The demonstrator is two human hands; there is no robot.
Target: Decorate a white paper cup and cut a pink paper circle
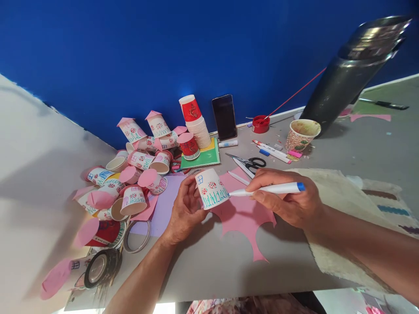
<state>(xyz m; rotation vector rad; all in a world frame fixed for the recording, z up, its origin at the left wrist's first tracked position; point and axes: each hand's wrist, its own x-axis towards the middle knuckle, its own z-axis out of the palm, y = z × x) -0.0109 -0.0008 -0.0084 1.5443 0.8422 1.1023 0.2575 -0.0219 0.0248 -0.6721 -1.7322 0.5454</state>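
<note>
Forearms (145,270): both get chopped off by the frame edges.
Blue wall (147,52): takes up basically the whole back, meets a pale wall (32,152) at left.
Grey tabletop (203,270): pretty cluttered, near edge partly blocked by the forearms.
Black vacuum flask (347,78): smeary up top, hides some wall.
Right hand (291,198): fingers pinched round a white marker (271,189).
Paper cup (212,185): in the left hand (186,211), fingers curled round it, some tucked out of sight behind.
Green zigzags (212,201): marker tip's right there, can't tell if it's touching.
</note>
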